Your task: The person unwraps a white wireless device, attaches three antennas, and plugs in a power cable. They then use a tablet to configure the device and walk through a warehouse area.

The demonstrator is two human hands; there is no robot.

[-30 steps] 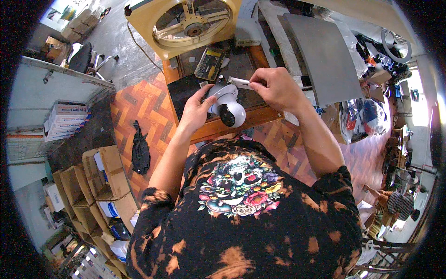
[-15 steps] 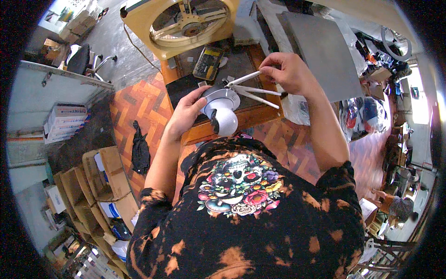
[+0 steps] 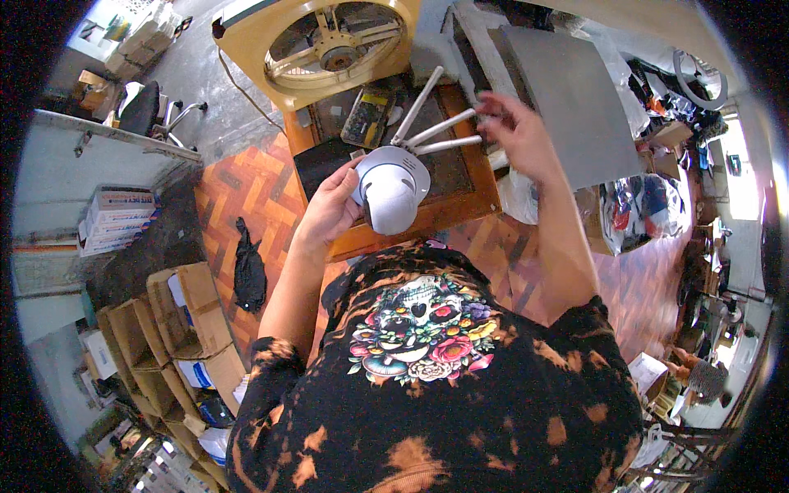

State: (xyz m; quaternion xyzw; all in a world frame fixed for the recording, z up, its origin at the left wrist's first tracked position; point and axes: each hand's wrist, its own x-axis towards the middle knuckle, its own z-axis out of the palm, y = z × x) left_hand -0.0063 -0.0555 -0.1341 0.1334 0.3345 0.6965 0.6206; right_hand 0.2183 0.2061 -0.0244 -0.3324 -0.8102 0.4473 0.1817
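My left hand (image 3: 333, 205) is closed round the edge of a white security camera (image 3: 393, 193) with a rounded head and a round base. Three white rod antennas (image 3: 444, 130) fan out from the far side of that base. One points up and away, while the other two lean toward the right. Just past the tips of those two, my right hand (image 3: 514, 131) hovers with its fingers loosely apart and slightly blurred. Nothing shows in it. The camera is held above the near edge of a wooden table (image 3: 448, 201).
On the table lies a yellow-and-black case (image 3: 367, 117), with a large yellow-framed fan (image 3: 337, 57) behind it. A grey panel (image 3: 571, 103) stands to the right. Cardboard boxes (image 3: 193, 308) are at the left, and a black bag (image 3: 248, 267) lies on the parquet floor.
My right hand has let go of an antenna and moved slightly right. One antenna now points farther up and away. The camera has turned in my left hand, its head shifting left.
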